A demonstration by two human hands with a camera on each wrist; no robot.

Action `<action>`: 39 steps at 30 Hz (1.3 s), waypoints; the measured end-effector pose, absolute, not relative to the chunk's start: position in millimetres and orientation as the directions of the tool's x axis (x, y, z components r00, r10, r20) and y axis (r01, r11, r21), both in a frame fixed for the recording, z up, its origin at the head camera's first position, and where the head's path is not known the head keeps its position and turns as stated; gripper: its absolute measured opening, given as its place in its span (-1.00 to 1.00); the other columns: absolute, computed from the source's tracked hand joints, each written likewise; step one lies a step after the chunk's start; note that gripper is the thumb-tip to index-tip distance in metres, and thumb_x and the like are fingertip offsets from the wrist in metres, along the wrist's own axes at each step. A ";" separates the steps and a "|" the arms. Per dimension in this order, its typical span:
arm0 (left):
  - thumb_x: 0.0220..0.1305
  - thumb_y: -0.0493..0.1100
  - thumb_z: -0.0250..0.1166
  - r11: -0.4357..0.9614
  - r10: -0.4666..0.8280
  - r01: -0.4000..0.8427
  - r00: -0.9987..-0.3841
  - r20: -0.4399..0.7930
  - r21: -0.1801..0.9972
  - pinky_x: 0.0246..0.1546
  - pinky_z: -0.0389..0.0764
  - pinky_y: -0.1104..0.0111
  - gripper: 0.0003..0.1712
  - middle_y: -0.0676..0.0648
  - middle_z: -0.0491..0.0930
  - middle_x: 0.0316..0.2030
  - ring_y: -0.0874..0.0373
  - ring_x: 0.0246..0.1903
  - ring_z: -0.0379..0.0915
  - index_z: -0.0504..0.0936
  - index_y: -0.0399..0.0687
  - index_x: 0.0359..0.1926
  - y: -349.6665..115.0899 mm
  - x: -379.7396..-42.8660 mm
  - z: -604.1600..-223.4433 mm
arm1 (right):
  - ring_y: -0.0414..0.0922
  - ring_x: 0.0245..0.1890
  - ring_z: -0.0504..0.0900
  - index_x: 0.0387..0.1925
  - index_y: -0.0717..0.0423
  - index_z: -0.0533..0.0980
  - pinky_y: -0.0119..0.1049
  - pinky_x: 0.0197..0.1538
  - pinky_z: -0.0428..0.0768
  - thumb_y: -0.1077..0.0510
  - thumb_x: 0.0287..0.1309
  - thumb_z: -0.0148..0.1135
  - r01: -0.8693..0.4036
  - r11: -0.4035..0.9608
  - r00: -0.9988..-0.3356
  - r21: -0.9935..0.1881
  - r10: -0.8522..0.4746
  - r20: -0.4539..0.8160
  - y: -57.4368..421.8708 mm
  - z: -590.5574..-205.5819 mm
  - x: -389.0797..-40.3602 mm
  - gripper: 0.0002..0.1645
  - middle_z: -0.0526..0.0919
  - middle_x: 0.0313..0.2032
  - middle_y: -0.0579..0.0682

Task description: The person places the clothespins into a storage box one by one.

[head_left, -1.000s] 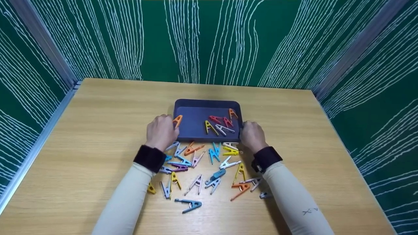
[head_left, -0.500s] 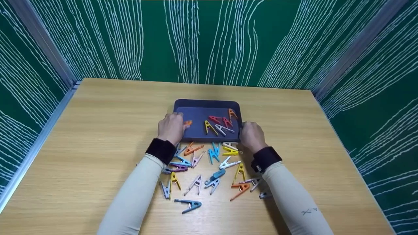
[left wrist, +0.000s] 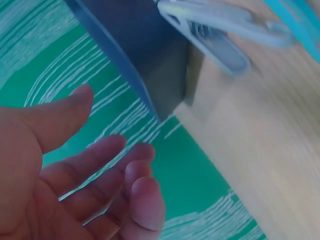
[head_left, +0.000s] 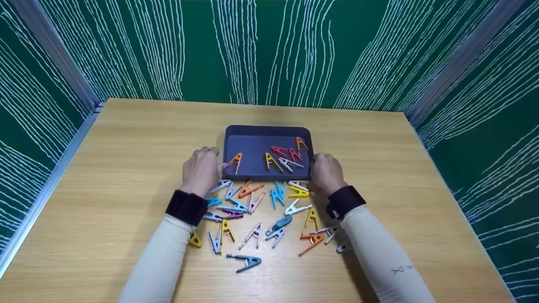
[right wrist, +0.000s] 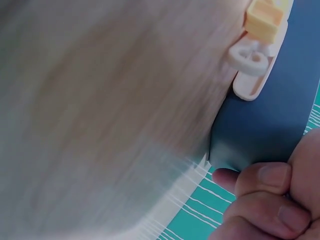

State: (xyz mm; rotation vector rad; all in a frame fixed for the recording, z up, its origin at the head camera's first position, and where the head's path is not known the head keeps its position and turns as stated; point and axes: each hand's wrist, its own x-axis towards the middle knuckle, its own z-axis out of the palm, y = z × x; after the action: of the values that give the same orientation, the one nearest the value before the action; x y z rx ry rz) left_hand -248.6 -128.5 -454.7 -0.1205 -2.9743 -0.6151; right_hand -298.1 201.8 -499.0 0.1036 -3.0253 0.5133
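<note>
My left hand (head_left: 201, 170) is beside the left wall of the dark tray (head_left: 252, 147), fingers loosely bent and holding nothing in the left wrist view. An orange clothespin (head_left: 237, 158) lies in the tray's left part, close to my left thumb. My right hand (head_left: 327, 172) grips the tray's right side; in the right wrist view its curled fingers (right wrist: 267, 177) are at the wall. To the right inside the tray are a yellow clothespin (head_left: 271, 162), a white clothespin (head_left: 289, 164), two red clothespins (head_left: 294, 155) and another orange clothespin (head_left: 300, 144).
Several loose clothespins of mixed colours, among them a purple clothespin (head_left: 232, 213) and a blue clothespin (head_left: 246, 261), are scattered on the wooden table (head_left: 147, 134) between tray and forearms. Green walls (head_left: 202, 54) with white lines stand at the back and sides.
My left hand reached rightward over the tray with the orange clothespin, let it go there, and has drawn back to the left. The right hand has kept its grip on the tray.
</note>
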 end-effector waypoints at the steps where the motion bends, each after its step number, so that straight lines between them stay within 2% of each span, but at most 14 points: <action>1: 0.35 -0.01 0.40 0.914 0.052 0.089 -0.993 0.105 0.396 -0.09 0.63 -0.03 -0.48 -0.29 0.65 -0.01 -0.21 -0.04 0.58 0.61 -0.30 0.15 -132.1 -245.3 -453.9 | 0.23 -0.26 0.70 -0.20 0.41 0.66 0.14 -0.20 0.58 0.29 0.35 0.13 -0.079 0.942 -0.995 -0.326 -0.056 0.079 201.8 -499.0 -298.0 -0.76 0.71 -0.26 0.36; 7: 0.27 -0.08 0.47 0.922 0.054 0.065 -0.998 0.039 0.383 -0.13 0.63 -0.05 -0.55 -0.26 0.67 -0.11 -0.22 -0.10 0.62 0.65 -0.31 0.04 -150.2 -232.6 -459.5 | 0.27 -0.28 0.70 -0.28 0.41 0.65 0.17 -0.22 0.59 0.34 0.28 0.11 -0.114 0.941 -0.990 -0.318 -0.079 0.120 202.5 -501.2 -298.5 -0.79 0.71 -0.30 0.37; 13: 0.23 0.00 0.50 0.939 0.125 0.095 -0.989 -0.072 0.331 -0.12 0.62 -0.08 -0.48 -0.28 0.68 -0.11 -0.21 -0.09 0.62 0.65 -0.33 0.03 -152.0 -233.0 -472.1 | 0.31 -0.30 0.70 -0.38 0.38 0.63 0.21 -0.23 0.59 0.41 0.17 0.06 -0.158 0.944 -0.976 -0.288 -0.105 0.191 204.1 -503.9 -297.1 -0.79 0.70 -0.36 0.38; 17: 0.20 -0.01 0.51 0.947 0.158 0.119 -0.981 -0.110 0.297 -0.16 0.62 -0.05 -0.53 -0.23 0.67 -0.18 -0.15 -0.16 0.61 0.66 -0.30 -0.07 -149.1 -235.0 -477.2 | 0.29 -0.31 0.70 -0.37 0.38 0.62 0.19 -0.24 0.59 0.41 0.18 0.07 -0.153 0.945 -0.979 -0.289 -0.104 0.178 202.0 -502.8 -296.2 -0.80 0.70 -0.36 0.37; 23: 0.14 -0.17 0.50 0.947 0.172 0.135 -0.980 -0.104 0.292 -0.27 0.62 -0.01 -0.73 -0.17 0.63 -0.31 -0.08 -0.28 0.58 0.65 -0.26 -0.26 -146.6 -237.3 -480.7 | 0.28 -0.31 0.70 -0.38 0.37 0.62 0.18 -0.23 0.59 0.40 0.16 0.09 -0.137 0.947 -0.982 -0.292 -0.092 0.162 202.0 -501.4 -296.1 -0.83 0.70 -0.35 0.36; 29: 0.15 -0.30 0.40 0.941 0.189 0.157 -0.978 -0.083 0.300 -0.37 0.62 0.04 -0.90 -0.13 0.59 -0.39 -0.04 -0.37 0.55 0.62 -0.23 -0.36 -146.8 -237.3 -480.6 | 0.29 -0.30 0.70 -0.38 0.37 0.62 0.19 -0.22 0.59 0.40 0.15 0.10 -0.134 0.946 -0.983 -0.295 -0.090 0.159 202.1 -500.3 -296.8 -0.83 0.70 -0.34 0.37; 35: 0.11 -0.32 0.37 0.952 0.157 0.128 -0.984 -0.086 0.277 -0.40 0.59 0.05 -0.90 -0.12 0.56 -0.42 -0.02 -0.41 0.50 0.58 -0.21 -0.44 -157.5 -234.8 -474.0 | 0.26 -0.28 0.70 -0.33 0.36 0.61 0.16 -0.21 0.60 0.38 0.14 0.14 -0.112 0.948 -0.990 -0.300 -0.078 0.121 201.2 -499.9 -296.0 -0.86 0.70 -0.31 0.36; 39: 0.12 -0.26 0.39 0.951 0.119 0.095 -0.991 -0.065 0.294 -0.37 0.57 0.04 -0.86 -0.14 0.56 -0.41 -0.03 -0.41 0.48 0.58 -0.22 -0.43 -161.8 -233.7 -464.7 | 0.31 -0.31 0.70 -0.40 0.35 0.61 0.19 -0.23 0.60 0.37 0.13 0.14 -0.137 0.948 -0.981 -0.286 -0.088 0.175 203.1 -501.9 -294.6 -0.87 0.70 -0.36 0.37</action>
State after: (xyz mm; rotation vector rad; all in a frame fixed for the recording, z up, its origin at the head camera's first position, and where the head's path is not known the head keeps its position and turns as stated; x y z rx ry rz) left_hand -233.7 -161.8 -464.7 -0.1755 -3.1834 -0.4738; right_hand -294.6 203.1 -501.9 0.1710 -2.9424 0.4491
